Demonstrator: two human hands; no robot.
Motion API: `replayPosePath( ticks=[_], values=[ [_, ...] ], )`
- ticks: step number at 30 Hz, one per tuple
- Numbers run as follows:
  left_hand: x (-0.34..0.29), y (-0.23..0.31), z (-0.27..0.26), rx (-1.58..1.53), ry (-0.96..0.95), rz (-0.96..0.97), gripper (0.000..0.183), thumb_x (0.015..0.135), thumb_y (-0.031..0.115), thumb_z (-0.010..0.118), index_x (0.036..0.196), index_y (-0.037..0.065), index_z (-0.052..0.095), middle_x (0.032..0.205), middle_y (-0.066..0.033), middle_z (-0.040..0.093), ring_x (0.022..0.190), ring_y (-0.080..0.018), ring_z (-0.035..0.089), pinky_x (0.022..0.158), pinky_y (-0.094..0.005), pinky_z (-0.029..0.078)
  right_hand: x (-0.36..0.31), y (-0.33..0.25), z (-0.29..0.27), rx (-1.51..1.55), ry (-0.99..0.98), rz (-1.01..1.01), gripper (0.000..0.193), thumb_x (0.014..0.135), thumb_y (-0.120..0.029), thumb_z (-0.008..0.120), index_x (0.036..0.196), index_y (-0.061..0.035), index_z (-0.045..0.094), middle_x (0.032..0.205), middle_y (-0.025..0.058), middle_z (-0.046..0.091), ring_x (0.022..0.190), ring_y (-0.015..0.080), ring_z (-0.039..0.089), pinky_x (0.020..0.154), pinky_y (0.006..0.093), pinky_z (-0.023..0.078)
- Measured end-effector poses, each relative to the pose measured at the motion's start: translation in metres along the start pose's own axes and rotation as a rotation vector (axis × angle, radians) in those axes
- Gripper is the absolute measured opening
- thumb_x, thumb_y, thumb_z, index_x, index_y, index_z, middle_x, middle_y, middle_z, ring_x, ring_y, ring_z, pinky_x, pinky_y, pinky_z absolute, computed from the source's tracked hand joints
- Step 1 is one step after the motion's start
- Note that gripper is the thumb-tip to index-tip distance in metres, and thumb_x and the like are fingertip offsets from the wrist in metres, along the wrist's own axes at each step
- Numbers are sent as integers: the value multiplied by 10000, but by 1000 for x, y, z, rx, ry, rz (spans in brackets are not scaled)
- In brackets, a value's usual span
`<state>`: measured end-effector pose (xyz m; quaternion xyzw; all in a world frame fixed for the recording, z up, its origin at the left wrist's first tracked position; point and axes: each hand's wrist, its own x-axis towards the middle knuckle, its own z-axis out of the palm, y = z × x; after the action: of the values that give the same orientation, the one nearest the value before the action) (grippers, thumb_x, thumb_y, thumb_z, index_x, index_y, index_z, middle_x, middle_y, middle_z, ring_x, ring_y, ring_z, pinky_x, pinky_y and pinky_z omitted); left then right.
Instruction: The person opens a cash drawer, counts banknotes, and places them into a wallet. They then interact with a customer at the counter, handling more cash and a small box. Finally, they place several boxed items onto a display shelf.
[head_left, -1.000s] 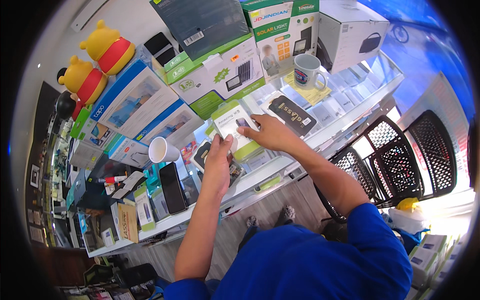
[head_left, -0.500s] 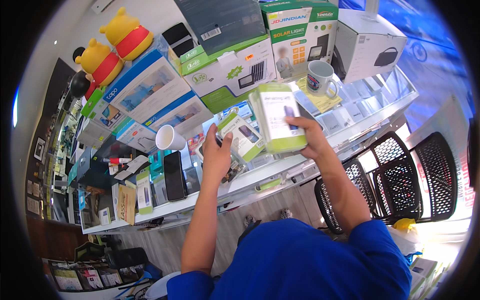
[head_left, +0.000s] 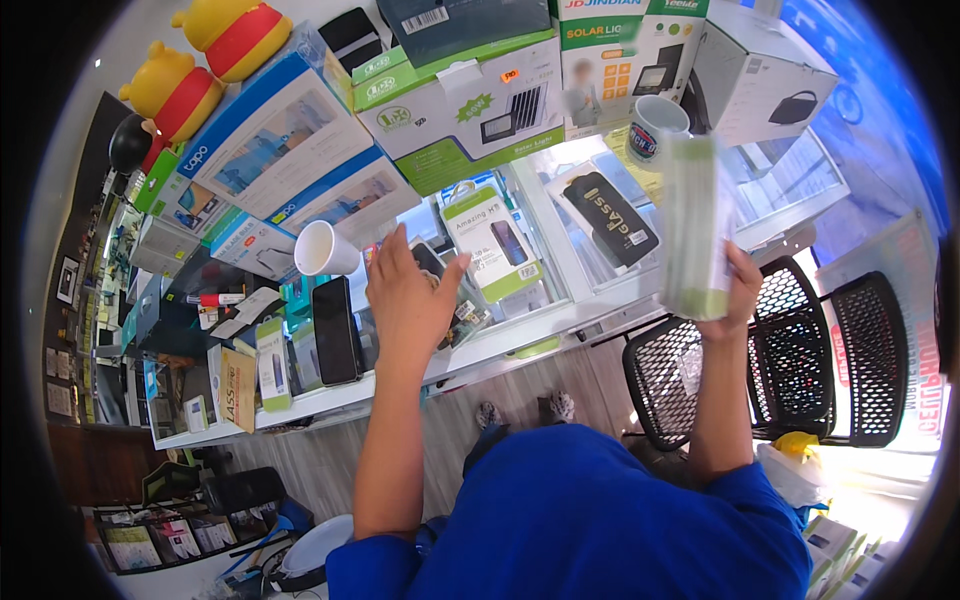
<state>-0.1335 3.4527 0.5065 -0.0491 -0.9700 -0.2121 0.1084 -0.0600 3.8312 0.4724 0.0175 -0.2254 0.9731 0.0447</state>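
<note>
My right hand (head_left: 736,292) grips the lower end of a stack of white-and-green screen protector packs (head_left: 695,235), held up over the right part of the counter and slightly blurred. My left hand (head_left: 408,300) is spread, palm down, over the glass counter, thumb apart from the fingers. A dark object (head_left: 432,262) shows partly between thumb and fingers; I cannot tell whether the hand touches it. Just right of the thumb lies a single white-and-green pack (head_left: 492,242), face up. Between it and the stack rests a black screen protector pack (head_left: 612,218).
A black phone (head_left: 337,330) and a white cup (head_left: 325,249) are left of my left hand. A mug (head_left: 655,130) stands behind the stack. Boxed solar lights (head_left: 460,120) and other boxes line the counter's back. Black chairs (head_left: 790,350) stand at right.
My right hand has carried the stack rightward, turning it edge-on and uncovering the black pack. My left hand has moved slightly left, away from the single pack.
</note>
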Motion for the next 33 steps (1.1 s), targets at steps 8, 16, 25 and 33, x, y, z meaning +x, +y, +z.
replayPosePath(
  ticks=[8,16,25,33],
  values=[
    [-43,-52,-11,100,-76,4,1009,877,591,731,1570,-5,303,1634,-280,275,1506,-460,260,1223,-550,220,-56,-13,-48,-94,79,-106,523,1022,-245,486,1442,68,481,1348,226,638,1197,365,664,1077,520,508],
    [-49,-33,-31,92,-24,-256,1023,784,404,856,1550,-15,323,1372,-312,519,1276,-460,483,1098,-518,389,-64,5,-46,-76,168,-83,569,998,-258,522,1470,52,459,1363,223,625,1208,354,654,1080,519,495],
    [-35,18,-32,-867,-194,-247,905,846,265,753,1599,105,278,1409,-178,424,1176,-258,552,990,-368,475,-58,-9,-57,40,155,-164,636,976,-302,525,1513,23,421,1467,311,496,989,353,703,963,473,568],
    [31,111,55,-703,-411,-109,1011,913,424,772,1599,-8,169,1515,-318,379,1371,-380,491,1130,-403,419,-31,-8,-5,-39,-82,-26,998,796,-304,624,1622,14,163,1549,457,278,1241,406,630,1007,429,562]
  ],
)
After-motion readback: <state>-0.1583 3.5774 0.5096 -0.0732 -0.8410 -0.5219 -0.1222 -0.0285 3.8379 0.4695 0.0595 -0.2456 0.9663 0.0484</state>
